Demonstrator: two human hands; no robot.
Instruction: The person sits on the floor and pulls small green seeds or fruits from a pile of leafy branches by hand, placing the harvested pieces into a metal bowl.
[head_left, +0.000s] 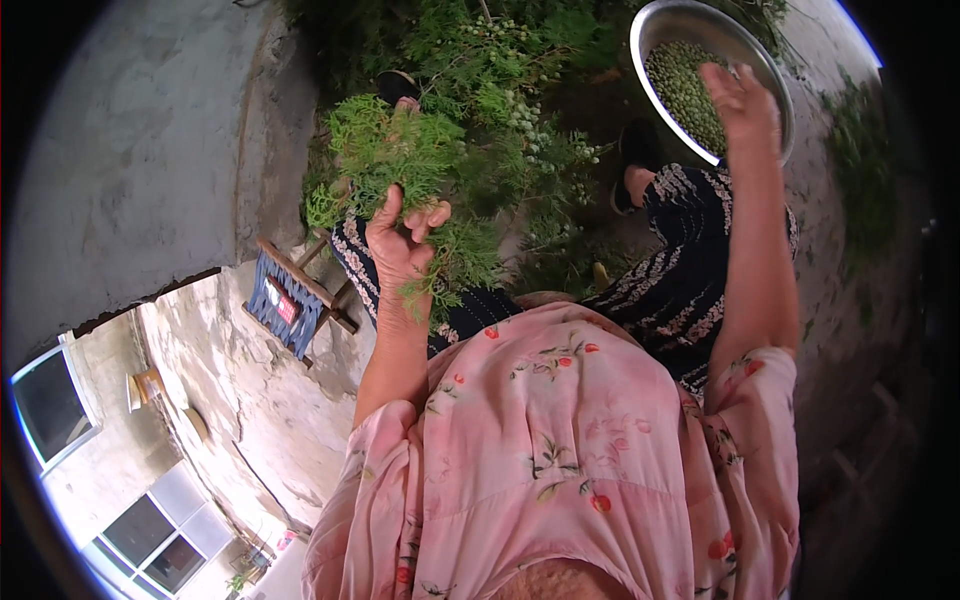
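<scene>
My left hand (409, 229) grips a leafy green conifer sprig (397, 154), its flat sprays spreading above the fingers and down beside the wrist. Over the right part of a metal basin (784, 112), my right hand (739, 97) is blurred, with fingers apart and nothing visible in it. Many small round green cones (682, 90) lie in the basin. Between my feet and beyond them spreads a heap of cut conifer branches (495, 82), some bearing pale green cones (529, 124).
A folding stool (281, 300) with a woven blue seat stands at the left, a red packet (282, 300) on it. A grey wall (135, 135) rises at the upper left. More greenery (862, 165) lies right of the basin. My shoes are among the branches.
</scene>
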